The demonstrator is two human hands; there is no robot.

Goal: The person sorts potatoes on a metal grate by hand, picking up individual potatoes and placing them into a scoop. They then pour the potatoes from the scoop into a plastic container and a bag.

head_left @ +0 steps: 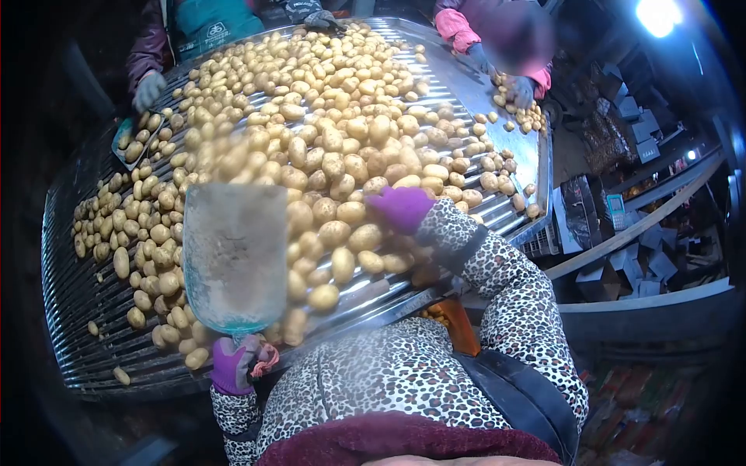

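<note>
The slatted metal table (74, 311) fills most of the view, its bars showing dark and shiny towards the left edge. Potatoes (334, 140) lie heaped over the middle and far part, thinning to strays by the near left corner. Along the right edge runs a smooth metal sheet (466, 81), with more potatoes at its far end.

The left hand (235, 365), in a purple and grey glove, has its fingers curled round the handle of a scoop (237, 256), held over the near edge. The right hand (400, 208), gloved in purple, reaches in among the potatoes nearer the right; I can't tell how its fingers are set.

Opposite, a co-worker in a teal apron (214, 29) stands by a smaller scoop (124, 147) at the left edge; another in pink sleeves (457, 31) works at the far right corner. A third shows only a grey glove (322, 21).

Boxes (643, 128) clutter the right of the room under a glaring lamp (658, 14). The scoop's handle is mostly hidden by the glove, some potatoes are blurred, and the room's outer edges sink into black.
</note>
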